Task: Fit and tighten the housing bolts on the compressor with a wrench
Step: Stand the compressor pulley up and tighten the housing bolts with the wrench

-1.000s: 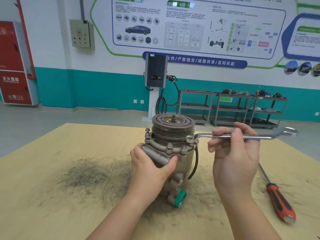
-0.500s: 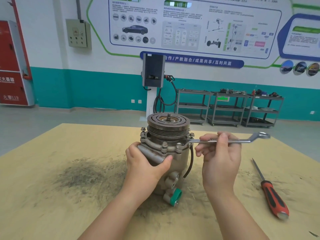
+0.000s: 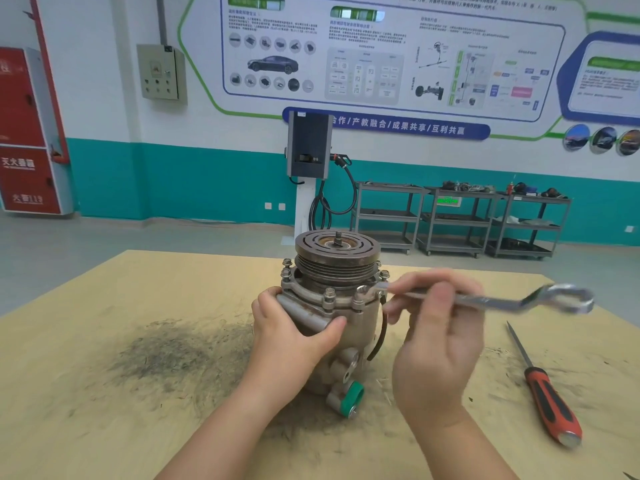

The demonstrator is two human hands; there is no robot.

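A grey metal compressor (image 3: 341,317) stands upright on the wooden table (image 3: 104,393), pulley on top, with several bolts (image 3: 329,294) standing in its housing flange. My left hand (image 3: 294,336) grips the left side of the housing. My right hand (image 3: 436,341) holds the shaft of a silver wrench (image 3: 502,301), which lies nearly level. Its left end sits at a bolt on the flange's front right; its ring end points right and looks blurred.
A red-and-black handled screwdriver (image 3: 547,400) lies on the table to the right. Dark filings (image 3: 166,355) smear the table left of the compressor. Beyond the table stand a charging post (image 3: 308,150) and grey shelving carts (image 3: 460,220).
The wrench has shifted from the right-hand bolt to the front-right bolt, its free end swung down and toward me. My left hand keeps its hold on the housing.
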